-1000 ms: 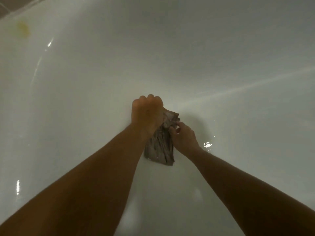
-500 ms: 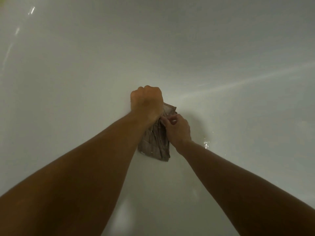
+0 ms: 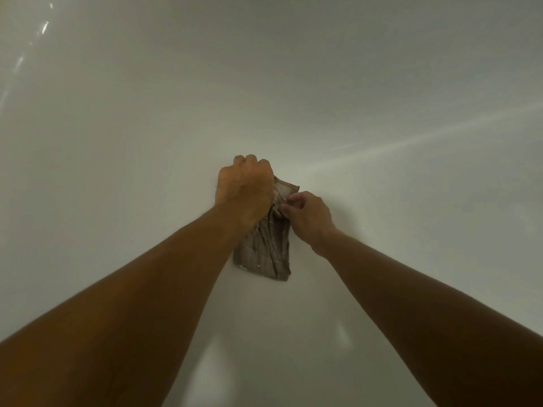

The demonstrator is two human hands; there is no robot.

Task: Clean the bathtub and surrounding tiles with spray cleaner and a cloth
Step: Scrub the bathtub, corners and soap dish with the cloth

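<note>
Since the earlier frames your right hand (image 3: 308, 218) has shifted only a little along the cloth (image 3: 266, 248), its thumb and fingertips now working at the upper right fold, and your left hand (image 3: 244, 189) keeps its fist on the far end. You have the brownish, crumpled cloth lying against the white bathtub (image 3: 382, 113) surface, roughly in the middle of the view. Its far end disappears under your left fingers, which are clenched round the bunched fabric; one corner sticks out to the right of that fist. Your right fingers (image 3: 289, 199) are curled and pinch the cloth's right edge, just beside the left fist. The near part of the cloth hangs free toward you between both forearms, flat on the tub. Bright glints streak the tub at far left and below your arms.
</note>
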